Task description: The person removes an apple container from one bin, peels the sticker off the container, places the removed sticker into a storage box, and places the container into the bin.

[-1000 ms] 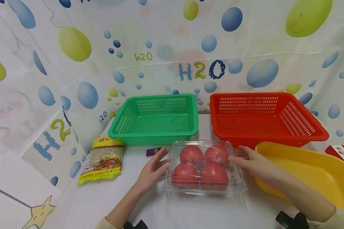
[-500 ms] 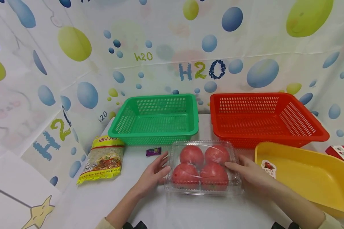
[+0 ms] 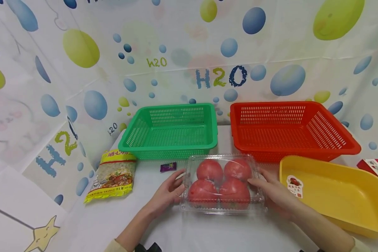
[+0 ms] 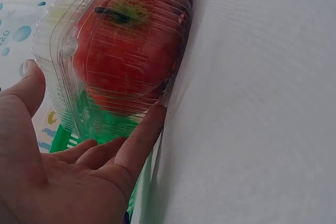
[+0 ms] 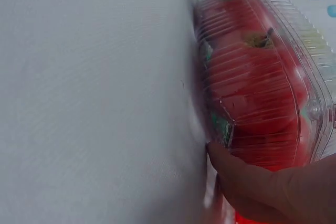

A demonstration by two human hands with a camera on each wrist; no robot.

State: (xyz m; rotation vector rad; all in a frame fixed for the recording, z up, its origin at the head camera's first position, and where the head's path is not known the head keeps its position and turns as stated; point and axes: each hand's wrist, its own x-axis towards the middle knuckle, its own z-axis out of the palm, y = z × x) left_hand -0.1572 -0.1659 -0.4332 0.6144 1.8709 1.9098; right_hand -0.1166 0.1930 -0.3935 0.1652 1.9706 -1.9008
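Observation:
In the head view a clear plastic clamshell box point(image 3: 220, 206) of several red apples point(image 3: 209, 170) lies on the white-covered table. My left hand point(image 3: 167, 194) is at its left side, thumb and fingers spread. In the left wrist view, one finger of this left hand point(image 4: 84, 174) reaches the box's bottom edge, while the thumb is up by the lid rim. My right hand point(image 3: 277, 194) grips the right side, thumb over the lid's edge and the other fingers mostly hidden. In the right wrist view, a finger of the right hand point(image 5: 262, 187) reaches the box's base.
Behind the box stand a green basket point(image 3: 168, 154) and a red basket point(image 3: 289, 154). A yellow bin point(image 3: 343, 196) is at the right, beyond it a red-and-white box point(image 3: 376, 168). A purple packet point(image 3: 168, 167) and a yellow pasta bag point(image 3: 114, 175) lie left.
My right hand has come nearer along the box's right side, uncovering the sticker on the yellow bin. My left hand has shifted slightly nearer; the box stays almost in place.

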